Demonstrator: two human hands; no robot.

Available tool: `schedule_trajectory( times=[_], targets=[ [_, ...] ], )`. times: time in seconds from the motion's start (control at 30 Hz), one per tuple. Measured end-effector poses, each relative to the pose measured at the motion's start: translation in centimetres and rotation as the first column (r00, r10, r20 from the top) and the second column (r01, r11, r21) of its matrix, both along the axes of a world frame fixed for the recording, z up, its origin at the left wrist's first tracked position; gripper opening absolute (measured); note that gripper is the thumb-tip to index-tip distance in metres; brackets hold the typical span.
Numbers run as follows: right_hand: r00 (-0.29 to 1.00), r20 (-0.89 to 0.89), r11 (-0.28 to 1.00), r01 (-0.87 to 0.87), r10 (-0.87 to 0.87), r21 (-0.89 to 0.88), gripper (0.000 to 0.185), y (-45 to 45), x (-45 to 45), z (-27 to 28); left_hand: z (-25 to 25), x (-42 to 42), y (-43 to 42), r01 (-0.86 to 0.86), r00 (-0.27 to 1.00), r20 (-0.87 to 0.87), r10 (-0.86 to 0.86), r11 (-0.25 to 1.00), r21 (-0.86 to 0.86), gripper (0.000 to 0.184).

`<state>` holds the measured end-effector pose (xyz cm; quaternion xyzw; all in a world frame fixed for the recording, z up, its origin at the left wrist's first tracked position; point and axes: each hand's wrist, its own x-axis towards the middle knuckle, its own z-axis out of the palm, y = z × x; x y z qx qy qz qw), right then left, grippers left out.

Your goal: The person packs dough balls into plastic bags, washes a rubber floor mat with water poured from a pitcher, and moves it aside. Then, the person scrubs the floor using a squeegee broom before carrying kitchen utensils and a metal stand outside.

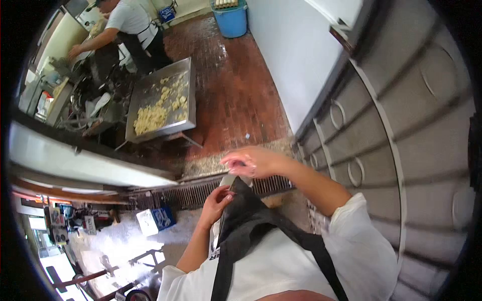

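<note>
My left hand (217, 204) is held low in front of me, beside the dark apron (246, 213) over my white shirt. Its fingers are loosely bent and the thumb stands apart, with nothing visible between them. Farther forward, my right hand (252, 162) reaches across my front above the floor grate. It is slightly blurred, its fingers curved with a gap to the thumb, and I see no object in it. Ahead to the left stands a metal tray table (174, 75) bearing pale yellow pieces (151, 117), out of reach of both hands.
A co-worker (135, 30) in a white shirt stands beyond the tray. A blue bin (231, 21) is at the back. A floor grate (198, 196) crosses below me. Grey panels with round handles (356, 170) line the right. A blue-and-white crate (156, 220) sits left.
</note>
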<state>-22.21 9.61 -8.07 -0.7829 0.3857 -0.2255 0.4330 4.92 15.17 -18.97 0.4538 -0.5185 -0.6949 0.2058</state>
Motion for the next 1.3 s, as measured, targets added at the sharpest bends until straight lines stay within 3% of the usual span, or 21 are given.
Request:
schedule_trajectory(
  times=[0.07,0.17,0.2,0.3,0.33,0.37,0.43,0.53,0.6,0.7,0.77,0.8,0.9,0.93,1.03,1.2,1.3],
  targets=[
    [0.986,0.085,0.986,-0.133,0.142,-0.104,0.04,-7.7,-0.3,1.7,-3.2,-2.5,-7.2,0.017,1.0,0.018,-0.017,0.998,-0.052,0.045],
    [0.948,0.128,0.944,-0.265,0.293,-0.196,0.042,-19.3,-1.5,5.8,0.6,-6.8,-19.2,0.232,0.942,0.304,-0.145,0.934,-0.271,0.039],
    [0.94,0.123,0.946,-0.307,0.319,-0.106,0.043,-23.3,-2.6,7.8,1.1,-8.0,-23.1,0.178,0.967,0.243,-0.08,0.892,-0.415,0.034],
    [0.99,-0.058,0.991,-0.128,0.125,-0.047,0.043,-34.7,-6.4,8.2,4.9,-11.7,-35.2,0.149,0.983,0.146,-0.108,0.939,-0.308,0.03],
    [0.984,-0.166,0.991,-0.08,0.062,-0.104,0.043,-37.5,-8.1,8.1,7.2,-13.1,-39.3,0.276,0.941,0.281,-0.187,0.906,-0.321,0.037],
    [0.963,-0.269,0.985,-0.041,-0.006,-0.168,0.044,-39.9,-10.1,8.1,9.5,-14.7,-43.0,0.276,0.945,0.262,-0.195,0.905,-0.323,0.039],
    [0.986,-0.12,0.975,0.088,-0.114,-0.203,0.043,-43.4,-14.0,8.6,14.3,-18.3,-50.3,0.284,0.95,0.224,-0.216,0.897,-0.34,0.043],
    [0.967,-0.121,0.961,0.242,-0.226,0.137,0.042,-47.6,-19.7,11.9,19.4,-23.1,-59.6,0.32,0.945,0.198,-0.261,0.864,-0.388,0.048],
    [0.935,0.045,0.912,0.332,-0.352,0.242,0.04,-49.8,-23.6,9.9,20.7,-25.7,-65.0,0.385,0.922,0.206,-0.328,0.828,-0.407,0.046],
    [0.897,0.002,0.842,0.415,-0.443,0.346,0.039,-54.9,-29.1,6.5,20.3,-28.9,-73.0,0.48,0.876,0.27,-0.399,0.774,-0.413,0.046],
    [0.895,-0.109,0.843,0.444,-0.432,0.304,0.04,-60.3,-31.3,5.6,20.4,-30.8,-78.5,0.527,0.844,0.356,-0.401,0.741,-0.416,0.047],
    [0.889,-0.164,0.849,0.456,-0.427,0.265,0.04,-64.4,-33.0,5.8,19.3,-31.3,-81.5,0.501,0.852,0.35,-0.389,0.8,-0.33,0.044],
    [0.932,-0.176,0.933,0.339,-0.316,0.121,0.035,-77.5,-34.4,8.9,17.4,-32.9,-89.2,0.136,0.989,0.089,-0.119,0.967,-0.217,0.039],
    [0.942,-0.134,0.947,0.317,-0.309,0.047,0.035,-82.1,-34.2,9.8,18.8,-33.4,-92.0,0.104,0.994,0.05,-0.097,0.981,-0.163,0.036],
    [0.989,-0.091,0.992,0.111,-0.115,-0.054,0.035,-95.3,-33.1,14.8,19.4,-33.1,-99.8,-0.003,0.998,0.061,0.02,0.966,-0.26,0.037],
    [0.985,-0.163,0.963,-0.096,0.056,-0.251,0.038,-112.4,-30.7,16.8,16.5,-32.2,-112.8,-0.267,0.963,-0.027,0.267,0.945,-0.187,0.033],
    [0.974,-0.22,0.996,-0.061,0.046,-0.064,0.039,-121.4,-30.9,14.3,14.8,-32.7,-122.5,-0.213,0.973,0.033,0.228,0.946,-0.243,0.031]
  ],
)
